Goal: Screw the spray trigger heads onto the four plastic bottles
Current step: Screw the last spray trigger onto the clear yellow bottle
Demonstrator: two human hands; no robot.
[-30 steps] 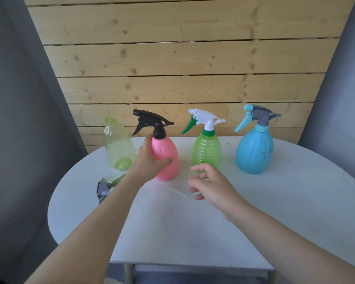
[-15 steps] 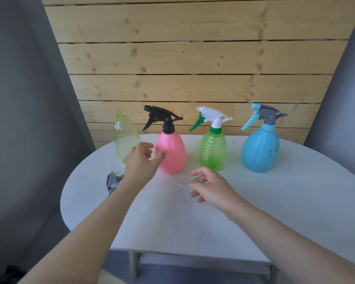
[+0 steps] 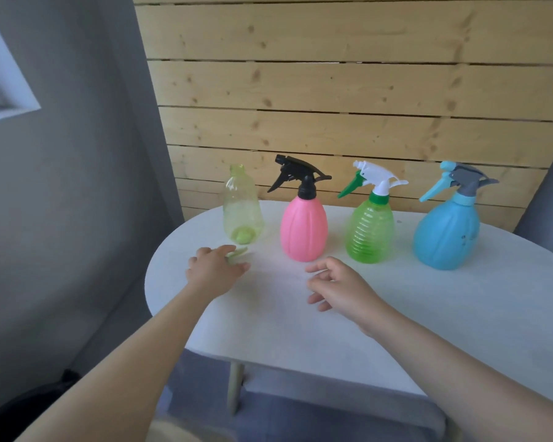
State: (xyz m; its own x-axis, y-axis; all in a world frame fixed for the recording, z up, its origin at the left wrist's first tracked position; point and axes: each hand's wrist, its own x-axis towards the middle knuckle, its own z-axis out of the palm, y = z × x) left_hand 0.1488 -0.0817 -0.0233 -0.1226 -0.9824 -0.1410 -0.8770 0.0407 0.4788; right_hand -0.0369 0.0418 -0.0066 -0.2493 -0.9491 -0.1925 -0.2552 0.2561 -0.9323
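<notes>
- Since a second ago, the left hand (image 3: 216, 270) has left the pink bottle (image 3: 304, 230) and dropped onto the last spray head (image 3: 238, 252), mostly hidden beneath it; whether it grips cannot be told.
- Pink, green bottle (image 3: 369, 232) and blue bottle (image 3: 447, 236) wear their heads; the yellow bottle (image 3: 241, 212), just beyond the left hand, stands uncapped.
- Right hand (image 3: 339, 283) hovers loosely curled, empty, over the table (image 3: 460, 314).

Trigger head (image 3: 237, 252) mostly under left hand (image 3: 212, 270)
</notes>
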